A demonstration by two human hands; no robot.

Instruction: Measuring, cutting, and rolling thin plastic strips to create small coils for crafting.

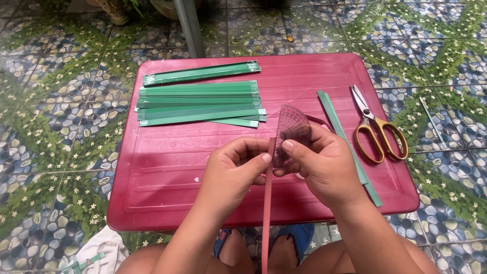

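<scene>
Red surface [167, 172] on tiled floor. Left hand [231, 170] pinches strip [267, 213], right hand [324, 165] closed on protractor [291, 129] atop it, between hands. Protractor could slip, skewing alignment. Scissors [378, 129] right.

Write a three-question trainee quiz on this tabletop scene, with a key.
1. True or false: the scissors lie closed on the red table.
2. What does the right hand hold up? A) a ruler B) a clear protractor C) a pencil
3. Where is the pile of green strips relative to the left hand?

Key
1. False; the blades are slightly parted.
2. B.
3. Beyond it, at the table's far left; both hands also pinch a red strip.
</scene>
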